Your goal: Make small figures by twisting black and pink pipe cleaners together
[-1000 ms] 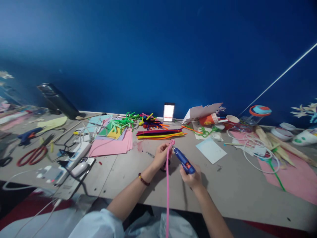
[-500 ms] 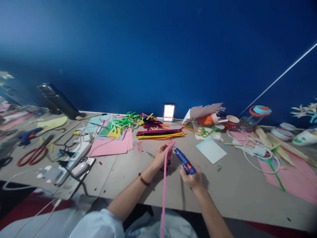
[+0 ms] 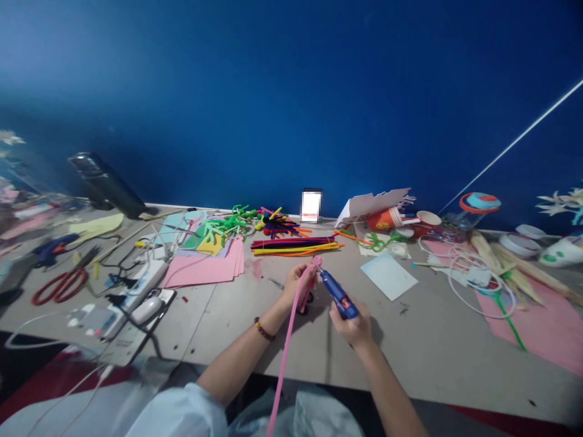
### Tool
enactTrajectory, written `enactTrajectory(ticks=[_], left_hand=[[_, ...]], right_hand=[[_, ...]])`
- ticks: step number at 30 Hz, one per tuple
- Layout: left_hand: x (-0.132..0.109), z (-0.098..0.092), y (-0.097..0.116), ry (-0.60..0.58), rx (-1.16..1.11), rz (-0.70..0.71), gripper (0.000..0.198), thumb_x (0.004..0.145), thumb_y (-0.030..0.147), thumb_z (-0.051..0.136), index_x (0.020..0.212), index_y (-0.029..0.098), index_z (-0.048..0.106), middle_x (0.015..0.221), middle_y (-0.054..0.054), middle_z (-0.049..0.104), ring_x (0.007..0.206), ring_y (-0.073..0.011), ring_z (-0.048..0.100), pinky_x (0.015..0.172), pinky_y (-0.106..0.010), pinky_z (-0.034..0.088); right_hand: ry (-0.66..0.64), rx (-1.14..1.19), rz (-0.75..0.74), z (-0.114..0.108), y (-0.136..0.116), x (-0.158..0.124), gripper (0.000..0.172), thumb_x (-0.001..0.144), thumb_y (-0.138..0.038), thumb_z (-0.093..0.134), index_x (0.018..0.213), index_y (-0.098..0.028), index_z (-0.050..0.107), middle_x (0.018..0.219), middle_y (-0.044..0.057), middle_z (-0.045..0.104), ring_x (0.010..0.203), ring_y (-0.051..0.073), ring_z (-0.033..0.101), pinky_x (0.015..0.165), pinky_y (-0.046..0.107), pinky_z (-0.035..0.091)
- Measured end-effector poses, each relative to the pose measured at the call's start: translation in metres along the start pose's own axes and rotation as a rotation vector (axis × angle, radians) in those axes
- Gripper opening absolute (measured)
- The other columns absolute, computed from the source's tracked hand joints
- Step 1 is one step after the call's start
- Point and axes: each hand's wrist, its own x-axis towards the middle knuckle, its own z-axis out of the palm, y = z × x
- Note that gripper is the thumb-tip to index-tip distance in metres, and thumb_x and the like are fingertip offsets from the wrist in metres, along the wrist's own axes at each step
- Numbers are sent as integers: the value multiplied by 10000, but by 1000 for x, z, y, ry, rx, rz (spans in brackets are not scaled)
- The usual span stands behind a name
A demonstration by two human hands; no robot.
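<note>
A long pink strip is pinched near its coiled top in my left hand, and its tail hangs down over the table edge. My right hand is wrapped round a blue glue gun. The gun's nozzle points up and left, at or very near the pink coil; whether they touch cannot be told. Behind my left hand lies a small pair of scissors, partly hidden.
Pipe cleaners and pink paper lie behind and to the left. At left are red-handled scissors, a power strip and a black bottle. Blue paper and a white cable lie right.
The hanging tail of the pink strip has swung to the left, and more of the small scissors shows. Both hands have stayed nearly in place.
</note>
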Motion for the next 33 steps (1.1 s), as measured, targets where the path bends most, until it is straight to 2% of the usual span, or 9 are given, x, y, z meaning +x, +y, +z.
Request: enactTrajectory(ticks=[3, 7, 16, 23, 33], left_hand=[[1, 0, -1, -1, -4, 17, 405, 711, 531, 612, 613, 145, 541, 496, 22, 494, 426, -64, 407, 420, -191, 309], [2, 0, -2, 6, 4, -1, 370, 702, 501, 624, 617, 151, 540, 520, 19, 507, 441, -71, 420, 422, -197, 320], [2, -1, -4, -2, -8, -1, 362, 713, 500, 615, 630, 156, 537, 515, 25, 501, 431, -69, 420, 412, -192, 313], [4, -1, -10, -12, -39, -11, 349, 732, 496, 611, 682, 156, 556, 537, 21, 521, 429, -68, 427, 413, -189, 325], [6, -3, -13, -5, -34, -1, 385, 706, 522, 630, 624, 159, 535, 523, 21, 516, 431, -67, 435, 431, -191, 336]], right_hand=[[-9, 9, -51, -1, 0, 1, 89, 809, -244, 524, 837, -181, 581, 569, 18, 605, 444, 162, 567, 456, 259, 468], [-22, 1, -46, -2, -2, 2, 114, 818, -253, 521, 868, -175, 588, 584, 27, 624, 441, 164, 575, 458, 263, 474], [-2, -20, -38, -2, -3, 3, 113, 825, -264, 523, 845, -179, 595, 593, 34, 644, 463, 167, 602, 471, 260, 484], [-28, 25, 32, -1, 1, -1, 141, 824, -287, 530, 840, -174, 612, 617, 48, 661, 499, 177, 627, 514, 266, 507], [-49, -3, 74, 4, 4, -7, 200, 826, -354, 509, 777, -197, 624, 598, 49, 642, 506, 176, 619, 507, 264, 509]])
